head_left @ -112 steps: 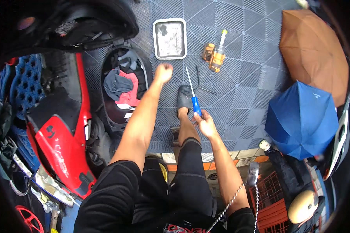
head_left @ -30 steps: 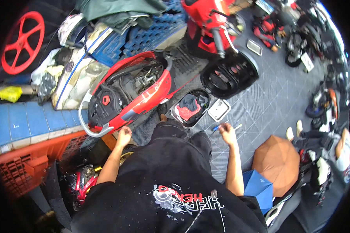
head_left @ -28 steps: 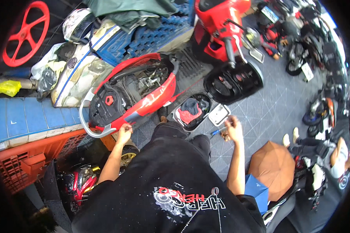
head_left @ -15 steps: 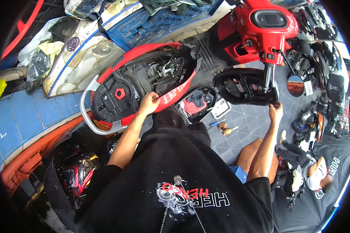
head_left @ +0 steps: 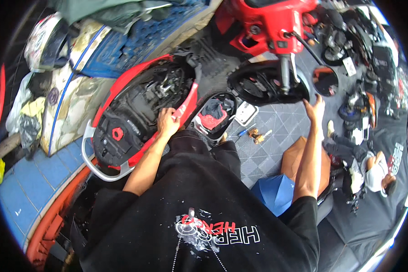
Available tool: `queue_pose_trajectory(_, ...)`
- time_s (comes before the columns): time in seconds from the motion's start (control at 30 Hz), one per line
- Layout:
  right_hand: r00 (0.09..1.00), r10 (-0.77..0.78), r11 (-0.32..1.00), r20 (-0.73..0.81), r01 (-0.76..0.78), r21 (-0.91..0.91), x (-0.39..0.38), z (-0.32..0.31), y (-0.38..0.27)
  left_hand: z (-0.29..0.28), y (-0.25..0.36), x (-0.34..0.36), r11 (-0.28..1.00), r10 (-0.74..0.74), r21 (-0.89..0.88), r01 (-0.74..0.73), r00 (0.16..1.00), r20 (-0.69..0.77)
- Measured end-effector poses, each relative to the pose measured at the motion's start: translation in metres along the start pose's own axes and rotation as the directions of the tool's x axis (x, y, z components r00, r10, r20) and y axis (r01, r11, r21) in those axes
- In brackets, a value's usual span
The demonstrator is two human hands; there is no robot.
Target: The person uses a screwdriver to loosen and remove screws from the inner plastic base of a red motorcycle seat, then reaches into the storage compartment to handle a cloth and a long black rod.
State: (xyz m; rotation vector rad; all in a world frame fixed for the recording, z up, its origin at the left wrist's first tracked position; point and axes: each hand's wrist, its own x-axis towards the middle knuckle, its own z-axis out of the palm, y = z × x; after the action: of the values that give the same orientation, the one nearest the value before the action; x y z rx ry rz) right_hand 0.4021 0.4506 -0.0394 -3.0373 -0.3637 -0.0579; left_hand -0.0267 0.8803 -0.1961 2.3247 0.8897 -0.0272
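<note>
My left hand [head_left: 167, 122] has its fingers curled over the inner edge of the red side panel [head_left: 186, 109] on a scooter's rear body. The seat is off, baring the frame and a red fuel cap [head_left: 117, 133]. Beyond and to the right, my right hand [head_left: 315, 111] reaches out with thumb and fingers apart. Its thumb is at the near right corner of a long black hollow tub [head_left: 258, 93]; how firmly they touch is unclear. The scooter's red front [head_left: 263, 22] and handlebar stand above the tub.
By my feet are a light-rimmed container [head_left: 199, 123] with cloths inside, a white tray [head_left: 247, 113], a blue-handled tool [head_left: 243, 133] and small brown parts [head_left: 257, 136]. Brown [head_left: 299, 156] and blue umbrellas [head_left: 274, 192] lie right. Another person [head_left: 371, 165] sits farther right. A mirror [head_left: 325, 81] juts out.
The whole view has shifted. My left hand stays on the red panel. My right hand's fingers, closed at the tub's corner before, are now spread.
</note>
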Motion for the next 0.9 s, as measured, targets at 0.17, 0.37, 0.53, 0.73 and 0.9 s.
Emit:
queue_pose_trajectory(0.17, 0.99, -0.048, 0.997, 0.13, 0.055, -0.056, 0.053, 0.046, 0.01, 0.026, 0.036, -0.031, 0.995, -0.011, -0.098, 0.019, 0.997, 0.081)
queue_pose_trajectory(0.37, 0.958, -0.153, 0.958, 0.241, 0.084, 0.275, 0.08, 0.059, 0.008, 0.081, 0.059, -0.081, 0.928, -0.267, -0.195, 0.318, 0.932, 0.245)
queue_pose_trajectory(0.53, 0.953, -0.19, 0.969, 0.236, 0.143, 0.203, 0.083, 0.054, 0.026, 0.103, 0.088, -0.109, 0.888, -0.392, -0.144, 0.436, 0.884, 0.255)
queue_pose_trajectory(0.73, 0.928, -0.343, 0.929, 0.149, 0.312, 0.196, 0.071, 0.065, 0.021, 0.145, 0.07, -0.132, 0.777, -0.505, -0.301, 0.553, 0.832, 0.228)
queue_pose_trajectory(0.9, 0.865, -0.411, 0.912, 0.288, 0.392, 0.123, 0.072, 0.064, 0.034, 0.214, 0.032, -0.141, 0.634, -0.659, -0.334, 0.698, 0.713, 0.24)
